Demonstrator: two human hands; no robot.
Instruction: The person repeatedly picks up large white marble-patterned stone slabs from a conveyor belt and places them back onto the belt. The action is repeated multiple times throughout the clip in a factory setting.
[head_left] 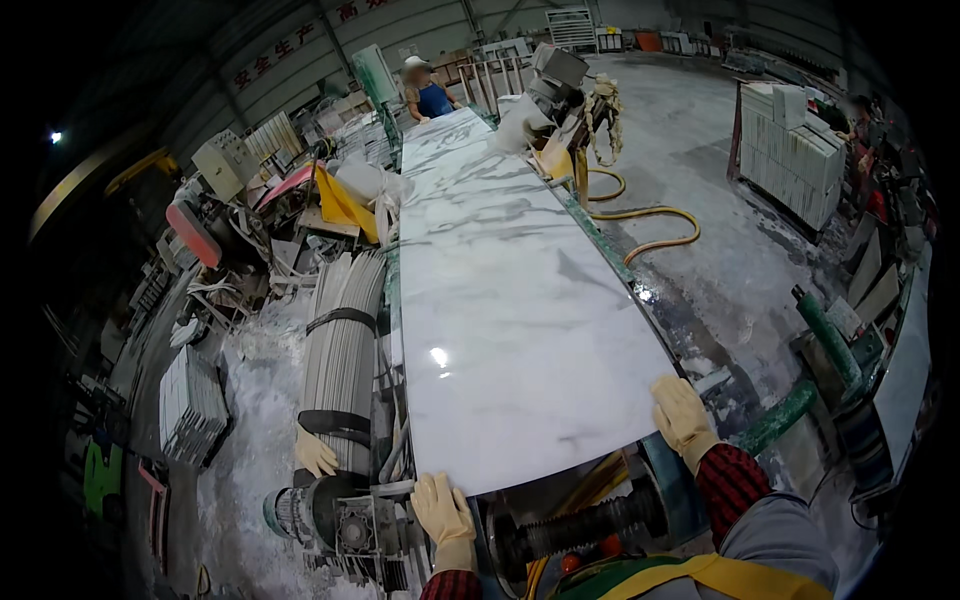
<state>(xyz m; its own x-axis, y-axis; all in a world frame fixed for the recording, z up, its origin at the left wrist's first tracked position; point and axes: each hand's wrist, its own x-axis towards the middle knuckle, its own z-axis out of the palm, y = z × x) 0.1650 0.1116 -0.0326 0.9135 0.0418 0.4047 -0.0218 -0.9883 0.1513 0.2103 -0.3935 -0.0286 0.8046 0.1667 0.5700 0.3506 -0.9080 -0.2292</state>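
Observation:
A long, glossy white marble slab with grey veins lies flat on a green-framed roller conveyor and stretches away from me. At its near left corner is my left hand, in a cream rubber glove, with the fingers stretched forward against the edge. My right hand, gloved alike, rests on the near right corner, its fingers laid over the slab's border. Neither hand's underside shows. Below the slab's near edge, between my hands, a dark ribbed roller is visible.
A co-worker in a blue apron stands at the slab's far end. On the left are a strapped bundle of strips, a spare glove and a motor. Green pipes stand at right; a yellow hose lies on the floor.

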